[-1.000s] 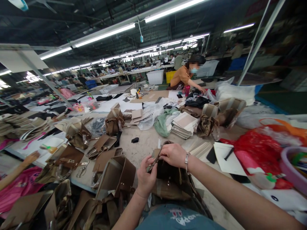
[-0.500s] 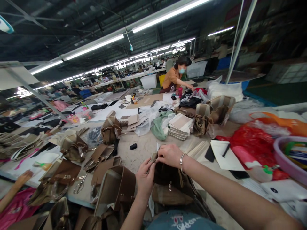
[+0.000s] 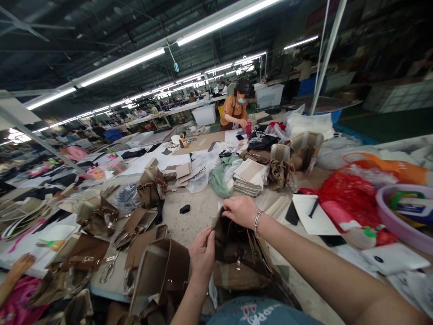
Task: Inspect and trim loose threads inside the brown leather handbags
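A brown handbag (image 3: 241, 273) with a small metal clasp stands in front of my body, its mouth facing up. My left hand (image 3: 202, 248) pinches the left part of its upper edge between thumb and fingers. Farther along that same edge, my right hand (image 3: 241, 211) grips the rim with bent fingers; a silver bracelet circles the wrist. Between the two hands the edge is stretched taut. The bag's dark inside shows below my right hand. Just left of my left forearm stands another brown bag (image 3: 174, 266), untouched.
Several more brown bags (image 3: 83, 253) crowd the table's left, with scissors (image 3: 108, 270) among them. Stacked beige panels (image 3: 249, 176) lie ahead. To the right are a red plastic bag (image 3: 352, 192) and a purple basin (image 3: 385, 198). A co-worker's hand (image 3: 22, 266) rests at far left; another person (image 3: 233, 110) works across the table.
My hands have moved slightly apart along the bag's edge, and its mouth shows wider. The person across the table has drawn an outstretched arm back. The view has shifted slightly.
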`<state>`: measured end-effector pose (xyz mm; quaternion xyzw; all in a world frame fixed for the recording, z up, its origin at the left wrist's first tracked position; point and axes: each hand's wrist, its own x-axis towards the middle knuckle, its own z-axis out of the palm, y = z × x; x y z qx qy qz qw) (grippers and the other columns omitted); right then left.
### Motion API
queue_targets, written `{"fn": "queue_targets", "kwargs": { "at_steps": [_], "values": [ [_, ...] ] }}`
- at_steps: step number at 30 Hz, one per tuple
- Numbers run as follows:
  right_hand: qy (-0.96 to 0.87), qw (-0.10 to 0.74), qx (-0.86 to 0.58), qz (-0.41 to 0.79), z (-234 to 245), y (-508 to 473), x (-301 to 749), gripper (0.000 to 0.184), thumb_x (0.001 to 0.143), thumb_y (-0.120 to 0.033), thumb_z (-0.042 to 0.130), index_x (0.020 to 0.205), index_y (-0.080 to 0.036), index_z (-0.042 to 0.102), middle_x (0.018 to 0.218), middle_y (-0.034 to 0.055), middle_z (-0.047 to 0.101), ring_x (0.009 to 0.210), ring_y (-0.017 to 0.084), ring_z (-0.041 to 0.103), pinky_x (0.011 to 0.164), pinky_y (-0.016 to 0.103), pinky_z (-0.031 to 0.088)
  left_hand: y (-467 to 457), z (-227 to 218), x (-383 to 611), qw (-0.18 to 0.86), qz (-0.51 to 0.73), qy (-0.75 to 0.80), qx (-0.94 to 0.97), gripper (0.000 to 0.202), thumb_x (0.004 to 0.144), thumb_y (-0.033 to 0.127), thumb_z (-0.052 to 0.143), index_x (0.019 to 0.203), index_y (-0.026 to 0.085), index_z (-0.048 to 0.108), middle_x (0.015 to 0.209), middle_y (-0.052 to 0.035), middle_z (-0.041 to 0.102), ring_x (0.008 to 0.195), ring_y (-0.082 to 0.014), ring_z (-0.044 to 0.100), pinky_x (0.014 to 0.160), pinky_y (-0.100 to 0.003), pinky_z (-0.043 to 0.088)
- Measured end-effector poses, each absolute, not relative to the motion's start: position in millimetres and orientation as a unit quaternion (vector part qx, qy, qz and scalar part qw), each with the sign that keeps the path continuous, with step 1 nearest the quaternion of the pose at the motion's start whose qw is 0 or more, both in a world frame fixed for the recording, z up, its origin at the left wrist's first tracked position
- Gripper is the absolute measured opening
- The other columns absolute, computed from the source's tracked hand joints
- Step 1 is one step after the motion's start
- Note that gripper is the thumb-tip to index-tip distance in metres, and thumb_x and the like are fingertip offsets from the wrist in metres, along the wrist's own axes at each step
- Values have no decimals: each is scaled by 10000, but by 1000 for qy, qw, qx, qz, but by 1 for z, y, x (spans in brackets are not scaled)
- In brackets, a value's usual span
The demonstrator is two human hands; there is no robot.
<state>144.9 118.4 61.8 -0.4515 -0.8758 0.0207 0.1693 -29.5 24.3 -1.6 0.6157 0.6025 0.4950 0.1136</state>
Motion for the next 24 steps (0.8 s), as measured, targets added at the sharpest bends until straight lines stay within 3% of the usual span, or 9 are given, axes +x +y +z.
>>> {"fn": "queue_targets", "kwargs": {
  "at_steps": [5, 9, 12, 18, 24],
  "values": [
    [-869, 178, -460, 27, 63, 122, 143, 371, 779, -400, 605, 1127, -289, 540, 833, -9, 666, 772, 160, 599, 577, 245, 347, 27, -2, -29, 125, 475, 604, 628, 177, 808, 265, 538, 892, 188, 672, 907, -54, 695, 858, -187, 639, 804, -324, 513],
    [-882, 125, -453, 28, 68, 126, 141, 226, 811, -411, 545, 985, -298, 634, 863, 8, 668, 830, 171, 598, 605, 245, 371, 27, 5, -28, 120, 418, 619, 654, 209, 839, 288, 481, 904, 181, 648, 849, -50, 690, 787, -178, 636, 707, -288, 506],
    [-882, 99, -460, 28, 72, 128, 136, 222, 799, -428, 541, 917, -279, 655, 868, 13, 673, 829, 180, 601, 620, 251, 393, 28, 12, -28, 91, 357, 649, 665, 235, 856, 300, 440, 907, 176, 633, 787, -46, 683, 726, -177, 631, 654, -276, 484],
    [-876, 82, -473, 40, 77, 132, 128, 213, 777, -429, 559, 862, -267, 668, 862, 17, 685, 833, 189, 609, 652, 256, 422, 32, 20, -33, 104, 301, 666, 674, 364, 824, 408, 482, 1114, 225, 604, 963, -63, 697, 851, -218, 645, 742, -305, 485],
    [-863, 79, -495, 62, 76, 135, 126, 223, 749, -454, 592, 847, -271, 676, 862, 15, 688, 847, 191, 611, 661, 251, 433, 40, 17, -35, 132, 335, 681, 638, 331, 841, 389, 441, 861, 185, 701, 818, -51, 716, 739, -198, 647, 680, -282, 471]
  ]
}}
